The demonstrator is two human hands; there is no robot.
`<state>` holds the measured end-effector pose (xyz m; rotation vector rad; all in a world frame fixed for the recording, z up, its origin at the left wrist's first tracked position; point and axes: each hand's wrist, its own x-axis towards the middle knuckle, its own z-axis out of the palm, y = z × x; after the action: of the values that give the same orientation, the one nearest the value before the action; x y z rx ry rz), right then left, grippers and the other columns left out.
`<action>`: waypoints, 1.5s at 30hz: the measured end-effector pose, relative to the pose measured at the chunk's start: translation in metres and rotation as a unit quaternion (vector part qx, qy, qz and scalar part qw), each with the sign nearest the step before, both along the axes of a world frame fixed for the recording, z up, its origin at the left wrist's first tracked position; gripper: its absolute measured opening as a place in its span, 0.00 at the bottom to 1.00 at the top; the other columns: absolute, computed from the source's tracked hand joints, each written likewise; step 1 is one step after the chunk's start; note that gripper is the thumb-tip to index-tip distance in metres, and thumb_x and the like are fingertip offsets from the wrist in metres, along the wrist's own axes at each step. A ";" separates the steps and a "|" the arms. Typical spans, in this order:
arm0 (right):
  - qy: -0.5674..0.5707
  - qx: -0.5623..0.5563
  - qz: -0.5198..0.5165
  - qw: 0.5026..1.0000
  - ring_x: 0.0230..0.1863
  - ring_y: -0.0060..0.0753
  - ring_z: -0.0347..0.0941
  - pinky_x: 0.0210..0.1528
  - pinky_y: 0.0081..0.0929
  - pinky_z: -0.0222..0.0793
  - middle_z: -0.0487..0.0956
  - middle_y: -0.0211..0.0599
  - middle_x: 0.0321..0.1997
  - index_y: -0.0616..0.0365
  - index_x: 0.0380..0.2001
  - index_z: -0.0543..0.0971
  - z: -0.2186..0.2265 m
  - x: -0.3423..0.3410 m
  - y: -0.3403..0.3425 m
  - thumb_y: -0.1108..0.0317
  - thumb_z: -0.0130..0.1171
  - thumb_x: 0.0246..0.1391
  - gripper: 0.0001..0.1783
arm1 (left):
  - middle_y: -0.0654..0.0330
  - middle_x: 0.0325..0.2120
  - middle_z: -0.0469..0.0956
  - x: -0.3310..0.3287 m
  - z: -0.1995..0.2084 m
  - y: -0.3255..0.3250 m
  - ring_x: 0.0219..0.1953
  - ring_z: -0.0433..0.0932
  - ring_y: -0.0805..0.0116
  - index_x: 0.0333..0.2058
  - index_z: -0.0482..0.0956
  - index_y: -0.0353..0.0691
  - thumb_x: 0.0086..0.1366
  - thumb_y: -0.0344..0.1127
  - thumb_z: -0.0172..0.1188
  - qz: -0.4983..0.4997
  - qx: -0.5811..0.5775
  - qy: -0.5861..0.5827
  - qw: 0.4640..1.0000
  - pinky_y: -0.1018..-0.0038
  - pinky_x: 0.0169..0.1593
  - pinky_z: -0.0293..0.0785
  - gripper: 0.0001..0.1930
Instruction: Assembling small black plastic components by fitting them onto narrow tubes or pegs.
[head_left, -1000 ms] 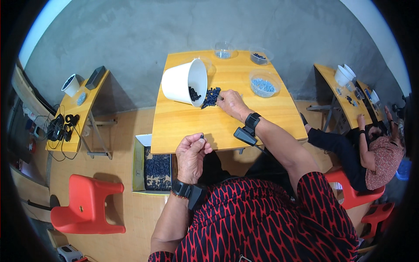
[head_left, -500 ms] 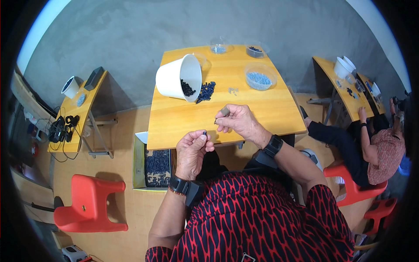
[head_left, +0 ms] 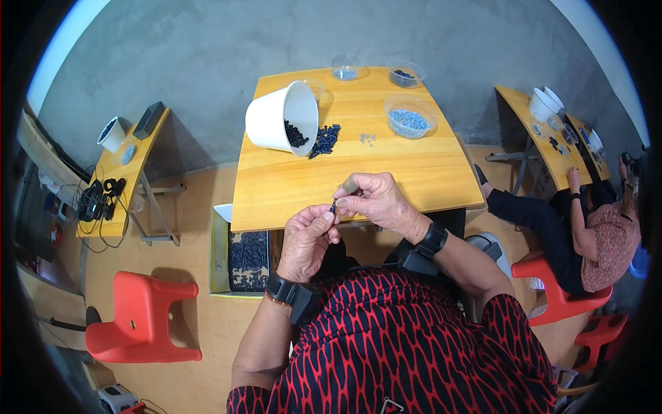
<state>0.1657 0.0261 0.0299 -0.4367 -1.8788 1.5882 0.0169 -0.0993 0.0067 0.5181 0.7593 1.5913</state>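
Left hand [head_left: 307, 240] and right hand [head_left: 379, 201] pinch a dark piece [head_left: 334, 207], with tipped white bucket [head_left: 271, 123] and dark pile [head_left: 325, 141] beyond.

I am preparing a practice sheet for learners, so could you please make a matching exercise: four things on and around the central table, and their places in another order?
Things
1. small black piece
2. large white plastic bucket
3. nearest round clear plastic tub, holding pale bits
4. open yellow-green rectangular box

Places
A. tipped on its side, left on the yellow wooden table
B. on the floor
C. right side of the table
D. between left hand and right hand

Pairs: 1-D; 2-A; 3-C; 4-B
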 end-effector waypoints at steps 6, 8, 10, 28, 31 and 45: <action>-0.039 -0.017 -0.006 0.999 0.33 0.18 0.78 0.37 0.19 0.77 0.81 0.34 0.30 0.69 0.36 0.79 0.010 0.000 -0.004 0.79 0.61 0.55 0.05 | 0.59 0.30 0.80 0.001 -0.004 0.003 0.27 0.76 0.73 0.38 0.79 0.34 0.66 0.27 0.60 0.020 0.015 0.018 1.000 0.76 0.33 0.75 0.04; -0.043 -0.007 -0.007 0.999 0.33 0.17 0.77 0.38 0.19 0.77 0.81 0.34 0.30 0.69 0.35 0.79 0.011 -0.001 -0.004 0.79 0.61 0.55 0.05 | 0.59 0.30 0.79 0.001 -0.005 0.004 0.27 0.76 0.73 0.38 0.79 0.34 0.66 0.26 0.61 0.030 0.009 0.021 0.999 0.76 0.33 0.75 0.03; -0.038 0.020 -0.005 0.999 0.33 0.18 0.77 0.36 0.20 0.76 0.81 0.34 0.30 0.69 0.34 0.79 0.009 -0.001 -0.003 0.78 0.62 0.54 0.05 | 0.59 0.30 0.79 0.002 -0.005 0.004 0.27 0.76 0.73 0.38 0.78 0.35 0.65 0.25 0.61 0.040 0.004 0.024 0.999 0.76 0.33 0.75 0.03; -0.098 0.036 -0.001 0.995 0.28 0.19 0.77 0.29 0.20 0.75 0.81 0.36 0.26 0.67 0.28 0.78 0.016 0.000 -0.011 0.75 0.62 0.55 0.06 | 0.58 0.29 0.79 0.008 -0.003 0.000 0.26 0.76 0.73 0.37 0.77 0.33 0.65 0.24 0.61 0.076 -0.002 0.092 0.993 0.76 0.30 0.76 0.04; -0.084 0.005 0.012 0.996 0.27 0.17 0.77 0.29 0.17 0.76 0.81 0.34 0.26 0.67 0.29 0.79 0.009 0.000 -0.010 0.74 0.61 0.57 0.06 | 0.57 0.29 0.79 0.012 0.001 0.002 0.26 0.76 0.73 0.37 0.77 0.32 0.65 0.24 0.61 0.089 -0.009 0.113 0.990 0.76 0.30 0.77 0.03; -0.096 0.102 0.025 0.990 0.27 0.26 0.78 0.30 0.24 0.75 0.79 0.37 0.27 0.69 0.42 0.78 0.021 0.009 -0.017 0.71 0.65 0.53 0.15 | 0.58 0.31 0.80 0.000 -0.011 0.004 0.31 0.79 0.69 0.38 0.79 0.34 0.65 0.29 0.59 0.036 -0.027 0.003 0.999 0.73 0.35 0.78 0.05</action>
<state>0.1742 0.0094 0.0509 -0.4691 -2.1882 1.4083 0.0169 -0.0955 -0.0046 0.4611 0.8316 1.6316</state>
